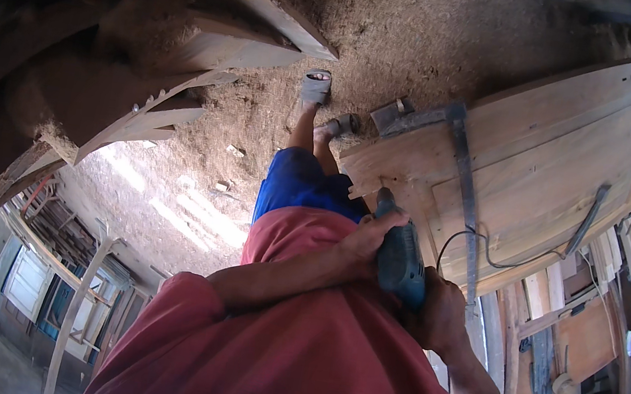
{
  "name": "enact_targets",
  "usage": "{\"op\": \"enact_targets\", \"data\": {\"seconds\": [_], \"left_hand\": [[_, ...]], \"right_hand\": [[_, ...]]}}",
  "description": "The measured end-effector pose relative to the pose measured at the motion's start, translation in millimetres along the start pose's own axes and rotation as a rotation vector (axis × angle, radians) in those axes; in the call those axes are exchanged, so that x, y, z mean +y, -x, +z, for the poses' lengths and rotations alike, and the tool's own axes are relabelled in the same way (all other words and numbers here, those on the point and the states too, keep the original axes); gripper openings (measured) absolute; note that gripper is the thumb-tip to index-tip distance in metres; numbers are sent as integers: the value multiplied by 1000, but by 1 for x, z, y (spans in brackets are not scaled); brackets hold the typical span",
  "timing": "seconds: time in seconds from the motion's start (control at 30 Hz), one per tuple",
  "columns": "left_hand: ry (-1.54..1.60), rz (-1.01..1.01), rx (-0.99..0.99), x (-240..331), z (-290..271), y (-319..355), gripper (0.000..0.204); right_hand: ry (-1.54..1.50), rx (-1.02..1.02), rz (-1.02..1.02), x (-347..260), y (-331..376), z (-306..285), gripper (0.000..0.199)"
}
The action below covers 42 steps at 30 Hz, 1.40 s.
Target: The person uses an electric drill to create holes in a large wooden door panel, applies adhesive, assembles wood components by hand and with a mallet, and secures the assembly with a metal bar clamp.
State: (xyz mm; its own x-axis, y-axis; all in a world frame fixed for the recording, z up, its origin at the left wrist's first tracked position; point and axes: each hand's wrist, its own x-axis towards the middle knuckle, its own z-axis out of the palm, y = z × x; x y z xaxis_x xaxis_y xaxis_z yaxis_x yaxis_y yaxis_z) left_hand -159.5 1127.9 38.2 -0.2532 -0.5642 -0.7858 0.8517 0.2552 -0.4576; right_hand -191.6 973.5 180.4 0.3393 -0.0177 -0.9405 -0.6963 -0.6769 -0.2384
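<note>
Both of my hands are closed on a corded power drill (402,259) with a teal, dark-smudged body. My left hand (376,238) wraps the front of its body near the chuck. Behind it, my right hand (438,309) grips the rear, where the handle is mostly hidden by my fingers. The drill's nose points at the near left end of a large panelled wooden door (528,178). A thin bit seems to meet the wood there, but its tip is too small to make out. A long metal bar clamp (463,177) lies across the door.
A black cord (507,266) loops from the drill over the door. Another metal bar (588,221) rests on its far right part. Curved wooden pieces (192,43) stand at the left. Sawdust and small wood scraps (225,185) cover the floor. Planks (554,335) stack at the right.
</note>
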Motion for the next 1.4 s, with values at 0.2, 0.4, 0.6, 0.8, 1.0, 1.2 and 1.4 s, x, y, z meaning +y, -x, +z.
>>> {"op": "enact_targets", "data": {"seconds": [0.2, 0.4, 0.6, 0.8, 1.0, 1.2, 1.4], "left_hand": [[31, -19, -88, -5, -10, -5, 29], [145, -34, -131, 1, -11, -8, 35], [74, -77, -33, 14, -22, -21, 37], [126, 19, -150, 5, -29, -44, 31], [127, 70, -143, 9, -17, -35, 32], [9, -19, -78, -16, 8, 10, 33], [-150, 55, -298, -60, 13, 25, 32]], "right_hand": [[21, -3, 33, -6, -3, -8, 37], [144, -6, -28, -5, -18, -16, 33], [179, -6, -41, -4, -28, -12, 31], [224, 45, -67, 12, -53, -9, 30], [296, 142, -191, 15, -45, -9, 33], [210, 271, -169, 14, 20, -4, 33], [13, 471, -110, 22, 94, 38, 47]]}}
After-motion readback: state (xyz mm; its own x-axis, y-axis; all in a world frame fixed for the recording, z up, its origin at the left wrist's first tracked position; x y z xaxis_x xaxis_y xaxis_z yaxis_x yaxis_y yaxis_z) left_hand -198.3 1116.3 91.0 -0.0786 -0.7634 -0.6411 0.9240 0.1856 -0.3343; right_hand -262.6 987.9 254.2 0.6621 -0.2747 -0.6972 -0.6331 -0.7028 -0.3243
